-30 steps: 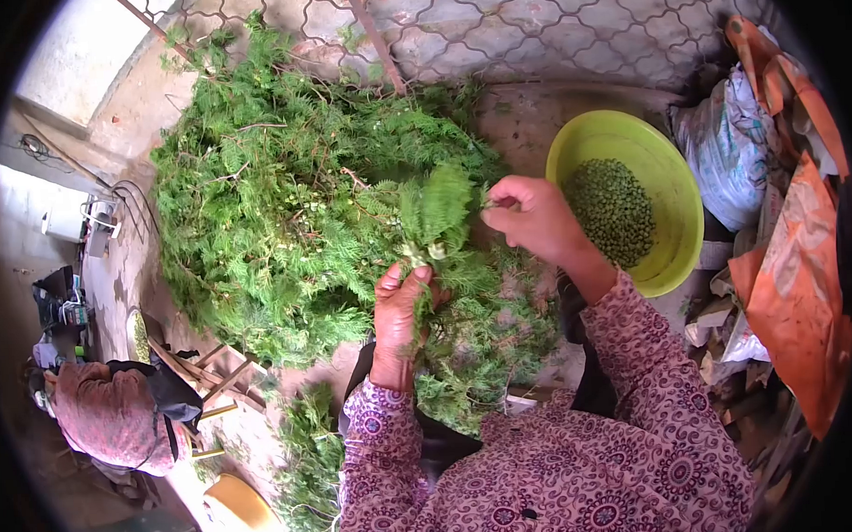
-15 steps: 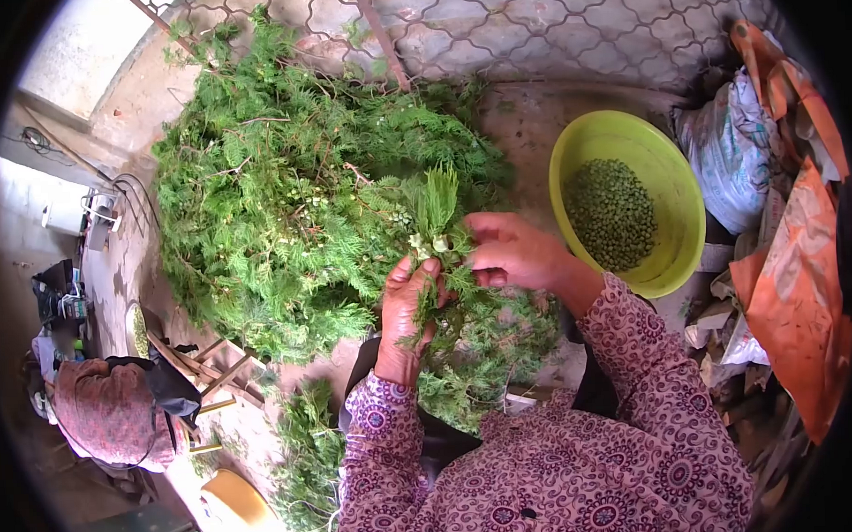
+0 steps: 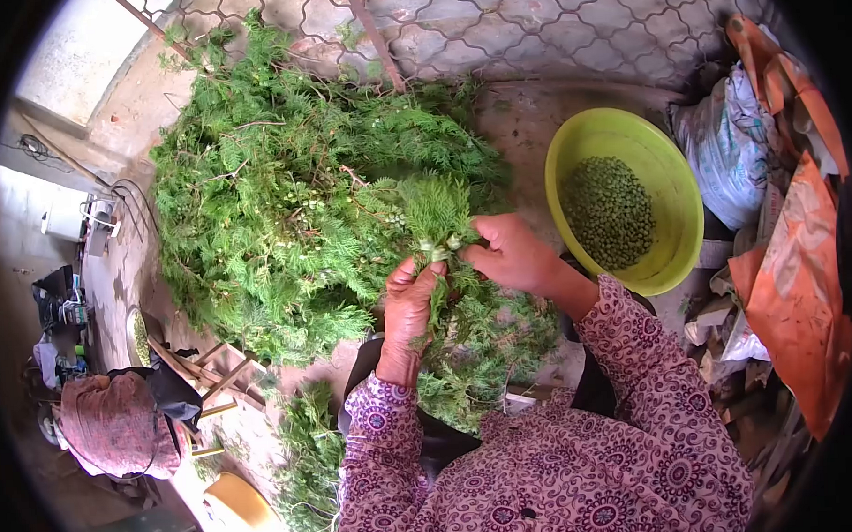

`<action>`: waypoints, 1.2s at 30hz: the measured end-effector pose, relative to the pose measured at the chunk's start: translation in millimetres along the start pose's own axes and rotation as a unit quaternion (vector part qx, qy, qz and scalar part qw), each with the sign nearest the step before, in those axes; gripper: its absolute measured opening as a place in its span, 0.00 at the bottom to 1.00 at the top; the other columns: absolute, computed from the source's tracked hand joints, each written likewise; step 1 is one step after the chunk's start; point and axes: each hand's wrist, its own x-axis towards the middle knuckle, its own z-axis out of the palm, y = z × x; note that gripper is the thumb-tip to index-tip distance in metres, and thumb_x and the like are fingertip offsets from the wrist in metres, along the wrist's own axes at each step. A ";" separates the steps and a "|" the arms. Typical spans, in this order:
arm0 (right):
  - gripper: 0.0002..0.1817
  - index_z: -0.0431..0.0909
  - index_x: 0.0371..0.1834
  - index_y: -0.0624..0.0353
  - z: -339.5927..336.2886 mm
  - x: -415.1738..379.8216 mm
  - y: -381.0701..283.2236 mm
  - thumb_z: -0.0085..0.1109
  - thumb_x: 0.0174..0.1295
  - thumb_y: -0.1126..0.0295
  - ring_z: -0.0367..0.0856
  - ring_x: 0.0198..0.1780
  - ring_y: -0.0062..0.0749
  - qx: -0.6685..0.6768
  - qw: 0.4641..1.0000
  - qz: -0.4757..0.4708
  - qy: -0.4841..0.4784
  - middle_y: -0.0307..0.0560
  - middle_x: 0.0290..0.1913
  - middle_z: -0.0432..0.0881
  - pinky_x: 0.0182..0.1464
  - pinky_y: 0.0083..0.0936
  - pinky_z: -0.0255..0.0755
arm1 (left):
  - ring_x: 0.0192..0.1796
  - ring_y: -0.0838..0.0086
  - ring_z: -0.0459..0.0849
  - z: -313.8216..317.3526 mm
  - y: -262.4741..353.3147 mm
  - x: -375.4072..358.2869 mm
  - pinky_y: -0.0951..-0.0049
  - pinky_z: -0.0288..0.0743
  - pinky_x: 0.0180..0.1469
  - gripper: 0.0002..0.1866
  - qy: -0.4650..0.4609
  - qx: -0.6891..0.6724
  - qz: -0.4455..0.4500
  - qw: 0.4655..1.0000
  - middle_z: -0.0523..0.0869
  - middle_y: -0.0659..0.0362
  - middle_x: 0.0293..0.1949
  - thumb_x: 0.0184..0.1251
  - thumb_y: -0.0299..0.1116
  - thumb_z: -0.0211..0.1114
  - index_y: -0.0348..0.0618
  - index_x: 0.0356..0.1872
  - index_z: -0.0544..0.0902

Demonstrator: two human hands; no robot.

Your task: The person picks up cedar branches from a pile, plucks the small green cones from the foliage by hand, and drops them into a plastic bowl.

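Note:
My left hand (image 3: 410,309) is closed around a leafy green conifer sprig (image 3: 433,202), its thumb pressed on the stem. Pale green cones (image 3: 427,246) sit on the sprig just above that thumb. At the sprig's right side my right hand (image 3: 512,254) is closed in a pinch, its thumb and forefinger at a small green cone (image 3: 454,241). The other fingers are curled in. Beyond the hands lies a big heap of cut conifer branches (image 3: 255,206). To the right, a yellow-green basin (image 3: 677,248) holds a layer of small green cones (image 3: 612,213).
Sacks (image 3: 727,148) and an orange sheet (image 3: 793,300) are piled along the right side. A wire lattice (image 3: 549,27) runs along the back. On the left are a person in a patterned top (image 3: 117,422), a wooden stool (image 3: 225,376) and a yellow tub (image 3: 239,502).
My right hand has closed from loosely spread fingers into a pinch, its fingertips shifting slightly at the cones. My left hand keeps its hold on the sprig.

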 end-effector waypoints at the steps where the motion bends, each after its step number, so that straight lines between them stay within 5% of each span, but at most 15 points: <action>1: 0.06 0.76 0.33 0.64 -1.7 -0.2 -1.2 0.54 0.50 0.77 0.71 0.20 0.22 -0.151 0.986 -0.054 0.040 0.45 0.20 0.73 0.24 0.22 0.66 | 0.20 0.83 0.72 -2.5 -3.5 1.9 0.80 0.68 0.23 0.02 -0.001 0.000 0.000 1.000 0.81 0.65 0.25 0.58 0.27 0.61 0.43 0.32 0.80; 2: 0.06 0.76 0.33 0.64 -1.4 1.2 2.8 0.54 0.50 0.77 0.71 0.20 0.22 -0.151 0.986 -0.054 0.041 0.45 0.20 0.73 0.24 0.22 0.66 | 0.25 0.84 0.74 -4.9 -7.3 4.0 0.82 0.69 0.30 0.04 -0.017 0.036 0.035 0.999 0.82 0.65 0.28 0.57 0.26 0.62 0.42 0.33 0.81; 4: 0.07 0.69 0.20 0.66 0.0 5.3 11.7 0.55 0.48 0.75 0.72 0.19 0.39 -0.235 0.933 -0.193 0.193 0.56 0.18 0.70 0.24 0.33 0.65 | 0.33 0.86 0.76 -0.5 -2.1 -3.2 0.83 0.68 0.40 0.05 -0.033 0.065 0.042 0.997 0.83 0.65 0.31 0.56 0.25 0.63 0.41 0.34 0.82; 9: 0.06 0.75 0.31 0.61 -66.3 1.9 0.0 0.55 0.49 0.73 0.75 0.29 0.49 -0.191 0.939 -0.060 0.279 0.56 0.26 0.75 0.32 0.38 0.68 | 0.33 0.86 0.76 -0.5 -0.6 -2.7 0.84 0.69 0.40 0.06 -0.030 0.063 0.106 0.992 0.83 0.65 0.32 0.57 0.23 0.61 0.40 0.35 0.82; 11: 0.10 0.78 0.34 0.58 -99.8 -4.0 22.3 0.55 0.48 0.71 0.76 0.34 0.47 -0.358 0.848 -0.072 0.383 0.54 0.30 0.77 0.36 0.36 0.69 | 0.34 0.85 0.76 -4.6 -3.6 0.4 0.84 0.69 0.40 0.07 -0.040 0.068 0.089 0.993 0.83 0.65 0.33 0.57 0.21 0.60 0.40 0.37 0.82; 13: 0.09 0.79 0.32 0.57 -131.5 -12.1 44.5 0.57 0.45 0.70 0.76 0.36 0.46 -0.615 0.663 -0.055 0.424 0.53 0.32 0.78 0.39 0.37 0.69 | 0.34 0.86 0.76 -4.9 -3.5 0.9 0.84 0.69 0.41 0.08 -0.047 0.054 0.074 0.995 0.83 0.64 0.34 0.58 0.20 0.59 0.40 0.37 0.82; 14: 0.09 0.79 0.32 0.57 -144.0 -15.4 45.9 0.57 0.45 0.70 0.76 0.36 0.46 -0.615 0.662 -0.056 0.425 0.53 0.32 0.78 0.39 0.37 0.69 | 0.35 0.86 0.76 -3.8 -3.2 1.9 0.84 0.69 0.41 0.08 -0.049 0.064 0.083 0.993 0.83 0.64 0.34 0.58 0.20 0.59 0.39 0.38 0.82; 16: 0.10 0.80 0.31 0.56 -162.7 -19.4 43.9 0.57 0.42 0.70 0.76 0.39 0.43 -0.529 0.744 0.174 0.368 0.51 0.33 0.79 0.42 0.38 0.69 | 0.35 0.86 0.76 -1.6 -2.7 4.4 0.84 0.69 0.40 0.08 -0.050 0.072 0.095 0.992 0.83 0.64 0.34 0.58 0.20 0.59 0.39 0.38 0.81; 19: 0.09 0.80 0.30 0.58 -166.3 -26.7 52.4 0.58 0.44 0.71 0.78 0.36 0.33 -0.489 0.766 0.083 0.409 0.47 0.31 0.80 0.39 0.31 0.71 | 0.34 0.86 0.76 0.8 -5.8 6.3 0.85 0.69 0.40 0.07 -0.039 0.076 0.091 0.992 0.83 0.64 0.34 0.58 0.20 0.59 0.39 0.37 0.81; 21: 0.08 0.79 0.30 0.60 -143.1 -22.1 32.7 0.59 0.45 0.72 0.77 0.31 0.22 -0.191 0.912 0.051 0.359 0.42 0.29 0.79 0.35 0.22 0.70 | 0.32 0.88 0.74 4.4 -8.7 8.5 0.87 0.67 0.36 0.06 -0.032 0.086 0.092 0.992 0.82 0.66 0.32 0.59 0.20 0.58 0.38 0.34 0.81; 23: 0.09 0.77 0.34 0.62 -99.2 -18.2 -2.3 0.59 0.48 0.75 0.74 0.32 0.18 -0.065 0.972 -0.021 0.224 0.38 0.30 0.78 0.35 0.16 0.69 | 0.31 0.89 0.73 5.9 -13.4 10.3 0.88 0.66 0.34 0.05 -0.035 0.101 0.087 0.990 0.81 0.68 0.30 0.59 0.20 0.58 0.38 0.33 0.81; 26: 0.12 0.76 0.36 0.63 -49.1 -11.5 -9.8 0.61 0.45 0.76 0.77 0.32 0.25 -0.070 0.990 -0.111 0.059 0.45 0.33 0.78 0.34 0.21 0.71 | 0.28 0.91 0.69 7.7 -20.9 13.3 0.88 0.62 0.31 0.04 -0.043 0.131 0.075 0.988 0.79 0.70 0.28 0.59 0.21 0.58 0.39 0.32 0.81; 29: 0.14 0.76 0.37 0.62 -30.8 -9.5 -3.5 0.62 0.44 0.76 0.78 0.31 0.30 -0.176 0.972 -0.145 0.057 0.47 0.32 0.76 0.33 0.23 0.72 | 0.27 0.91 0.67 8.9 -21.7 14.2 0.88 0.60 0.28 0.03 -0.047 0.149 0.072 0.985 0.78 0.71 0.26 0.60 0.22 0.58 0.39 0.31 0.80; 30: 0.12 0.76 0.35 0.58 -26.3 -9.1 -0.7 0.59 0.45 0.73 0.75 0.28 0.42 -0.165 0.970 -0.166 0.070 0.49 0.29 0.74 0.29 0.33 0.68 | 0.26 0.91 0.66 9.3 -21.4 14.1 0.88 0.59 0.27 0.04 -0.045 0.156 0.070 0.984 0.77 0.72 0.25 0.60 0.22 0.58 0.39 0.30 0.80; 36: 0.10 0.74 0.31 0.60 -19.2 -11.1 -3.6 0.59 0.44 0.74 0.74 0.28 0.42 -0.178 0.967 -0.171 0.063 0.49 0.26 0.72 0.28 0.33 0.67 | 0.26 0.92 0.66 9.3 -19.2 12.7 0.88 0.59 0.27 0.04 -0.046 0.148 0.057 0.986 0.77 0.72 0.25 0.60 0.22 0.57 0.39 0.30 0.80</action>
